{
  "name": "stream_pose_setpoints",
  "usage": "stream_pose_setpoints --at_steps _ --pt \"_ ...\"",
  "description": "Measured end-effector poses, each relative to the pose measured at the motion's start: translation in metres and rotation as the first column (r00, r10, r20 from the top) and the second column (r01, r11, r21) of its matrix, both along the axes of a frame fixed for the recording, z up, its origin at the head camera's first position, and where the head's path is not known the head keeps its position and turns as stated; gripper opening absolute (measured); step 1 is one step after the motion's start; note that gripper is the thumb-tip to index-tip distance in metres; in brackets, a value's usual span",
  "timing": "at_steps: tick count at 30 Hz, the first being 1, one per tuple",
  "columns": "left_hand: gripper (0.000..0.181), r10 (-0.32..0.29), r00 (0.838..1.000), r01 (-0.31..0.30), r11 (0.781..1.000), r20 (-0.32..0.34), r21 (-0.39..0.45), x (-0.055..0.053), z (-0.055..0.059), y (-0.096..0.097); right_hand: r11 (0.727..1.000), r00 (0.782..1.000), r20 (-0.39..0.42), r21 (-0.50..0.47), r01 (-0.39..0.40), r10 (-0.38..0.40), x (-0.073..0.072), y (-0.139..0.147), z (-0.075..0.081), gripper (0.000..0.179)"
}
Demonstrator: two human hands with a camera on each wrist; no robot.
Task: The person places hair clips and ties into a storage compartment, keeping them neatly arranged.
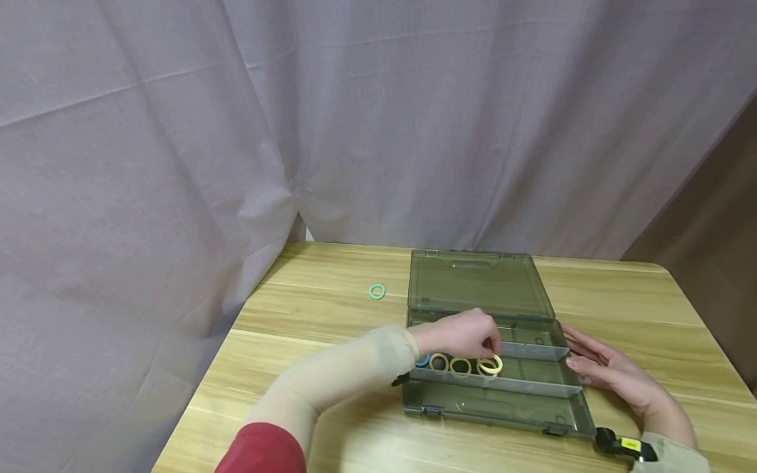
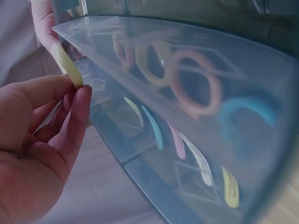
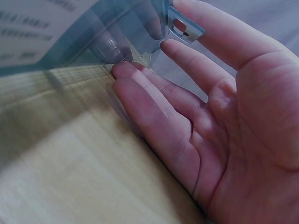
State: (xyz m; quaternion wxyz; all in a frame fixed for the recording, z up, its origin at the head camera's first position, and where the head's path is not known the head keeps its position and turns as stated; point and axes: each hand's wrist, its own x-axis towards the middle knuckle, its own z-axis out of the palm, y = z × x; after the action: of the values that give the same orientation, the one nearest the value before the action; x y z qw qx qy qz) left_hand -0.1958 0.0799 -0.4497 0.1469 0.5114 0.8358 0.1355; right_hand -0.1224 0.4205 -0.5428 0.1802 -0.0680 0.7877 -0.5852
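Note:
My left hand [image 1: 470,335] reaches over the open organizer box [image 1: 481,286] and pinches a yellow hair tie [image 2: 69,67] between thumb and fingertips. Below it, in the middle compartment, a row of hair ties stands: a blue one [image 1: 422,362], a tan one [image 1: 430,362] and another yellow one [image 1: 452,366] among them. In the left wrist view, several snap hair clips, one white [image 2: 198,161] and one yellow [image 2: 230,189], show in the neighbouring compartment. My right hand [image 1: 621,384] rests against the box's right side, fingers extended along it and thumb at the rim.
A green hair tie [image 1: 377,298] lies on the wooden table [image 1: 331,309], left of the box lid. The lid is folded back flat toward the grey curtain [image 1: 378,131] behind the table. A translucent divider [image 1: 526,385] runs along the box's front compartment.

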Motion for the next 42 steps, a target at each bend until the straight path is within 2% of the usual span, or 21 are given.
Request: stream_pose_setpoints --at_steps 3,6,11,15,19,24,32,38,42 --pt "0.015 0.033 0.999 -0.033 0.999 -0.005 -0.015 0.003 0.001 0.009 1.0 1.0 -0.018 -0.008 -0.008 0.008 -0.001 0.0 -0.001 0.07" --pt "0.017 0.039 0.999 -0.04 0.999 -0.029 -0.034 0.004 0.0 0.017 1.0 1.0 -0.021 -0.011 -0.007 0.007 -0.001 0.0 -0.001 0.07" --pt "0.02 -0.003 0.999 0.002 1.0 -0.048 -0.03 0.005 -0.002 0.029 1.0 1.0 0.0 -0.008 -0.001 0.001 -0.001 0.001 -0.001 0.071" --pt "0.037 -0.052 0.997 0.05 0.998 -0.064 -0.025 0.007 -0.004 0.038 1.0 1.0 -0.003 0.01 0.0 0.0 -0.001 0.002 -0.001 0.07" --pt "0.044 -0.064 0.993 0.06 0.997 -0.098 -0.045 0.011 -0.007 0.045 1.0 1.0 0.001 0.009 -0.001 0.001 0.0 0.003 -0.001 0.07" --pt "0.036 -0.046 0.985 0.03 0.995 -0.167 -0.097 0.017 -0.011 0.05 1.0 1.0 0.004 -0.003 -0.006 0.006 -0.001 0.002 0.0 0.07" --pt "0.034 -0.069 0.963 0.04 0.993 -0.261 -0.114 0.018 -0.016 0.049 1.0 1.0 0.011 -0.002 0.001 -0.001 -0.002 0.001 0.001 0.07" --pt "0.023 -0.06 0.964 0.023 0.99 -0.259 -0.143 0.016 -0.017 0.047 1.0 1.0 -0.003 -0.021 0.001 -0.001 -0.001 0.0 0.0 0.07" --pt "0.021 -0.052 0.969 0.025 0.993 -0.241 -0.116 0.014 -0.017 0.043 1.0 1.0 -0.011 -0.023 -0.004 0.004 -0.001 0.001 -0.001 0.07"
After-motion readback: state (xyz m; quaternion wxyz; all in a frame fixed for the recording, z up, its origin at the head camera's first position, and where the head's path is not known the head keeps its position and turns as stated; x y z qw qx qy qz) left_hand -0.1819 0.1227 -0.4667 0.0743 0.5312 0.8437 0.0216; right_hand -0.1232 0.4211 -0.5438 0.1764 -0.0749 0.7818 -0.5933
